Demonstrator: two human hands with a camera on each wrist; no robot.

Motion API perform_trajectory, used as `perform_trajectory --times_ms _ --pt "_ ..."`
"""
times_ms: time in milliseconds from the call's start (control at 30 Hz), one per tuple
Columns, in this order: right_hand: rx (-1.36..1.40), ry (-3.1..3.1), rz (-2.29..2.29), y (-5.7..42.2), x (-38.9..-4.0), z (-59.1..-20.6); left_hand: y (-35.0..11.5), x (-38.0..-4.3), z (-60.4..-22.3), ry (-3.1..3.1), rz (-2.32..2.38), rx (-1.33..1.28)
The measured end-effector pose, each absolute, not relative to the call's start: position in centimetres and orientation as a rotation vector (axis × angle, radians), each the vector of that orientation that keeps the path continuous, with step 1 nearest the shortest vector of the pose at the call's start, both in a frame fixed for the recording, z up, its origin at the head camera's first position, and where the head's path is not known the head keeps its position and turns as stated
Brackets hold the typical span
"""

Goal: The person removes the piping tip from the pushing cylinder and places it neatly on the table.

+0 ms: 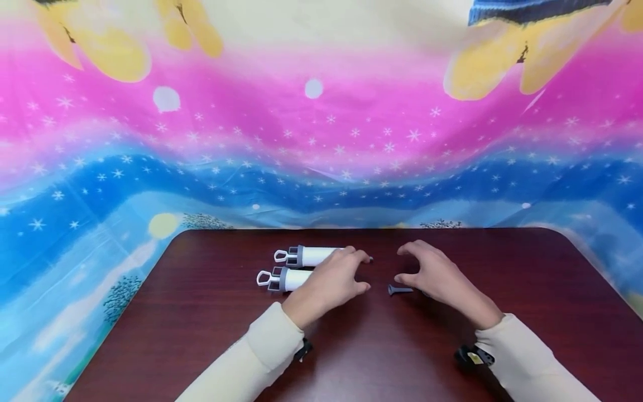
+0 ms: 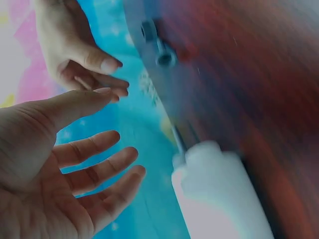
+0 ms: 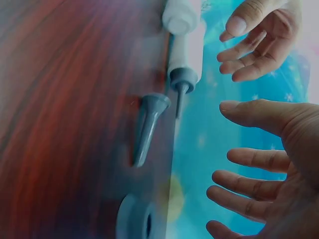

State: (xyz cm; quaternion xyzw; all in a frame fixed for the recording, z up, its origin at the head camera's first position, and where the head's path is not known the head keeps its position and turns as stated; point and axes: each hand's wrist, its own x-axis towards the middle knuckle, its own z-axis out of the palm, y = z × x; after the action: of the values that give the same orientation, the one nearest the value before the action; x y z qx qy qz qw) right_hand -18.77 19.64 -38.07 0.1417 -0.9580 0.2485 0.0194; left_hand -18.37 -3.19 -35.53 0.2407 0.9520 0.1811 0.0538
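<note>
Two white syringe-like tubes, a far one (image 1: 320,256) and a near one (image 1: 297,280), lie side by side with grey collars and white loop handles. My left hand (image 1: 332,283) is above their right ends, hiding part of both, its fingers relaxed and holding nothing. A grey nozzle (image 3: 182,84) is fitted on the far tube; the near tube's white end (image 3: 180,22) is bare. My right hand (image 1: 442,280) hovers with loosely bent, empty fingers beside a loose grey flared nozzle (image 1: 400,290) on the table. A grey ring-shaped cap (image 3: 134,217) lies near that nozzle.
The dark reddish-brown table (image 1: 166,335) has rounded back corners. Behind it and along its sides hangs a colourful printed cloth (image 1: 301,156). Black wrist-worn devices show under the left sleeve (image 1: 266,346) and right sleeve (image 1: 522,346).
</note>
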Motion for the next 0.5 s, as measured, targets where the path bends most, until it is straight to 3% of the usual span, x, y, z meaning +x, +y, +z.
perform_trajectory --times_ms 500 --pt "0.591 -2.965 0.815 16.2 -20.3 -37.2 -11.1 -20.9 -34.3 2.899 0.627 0.558"
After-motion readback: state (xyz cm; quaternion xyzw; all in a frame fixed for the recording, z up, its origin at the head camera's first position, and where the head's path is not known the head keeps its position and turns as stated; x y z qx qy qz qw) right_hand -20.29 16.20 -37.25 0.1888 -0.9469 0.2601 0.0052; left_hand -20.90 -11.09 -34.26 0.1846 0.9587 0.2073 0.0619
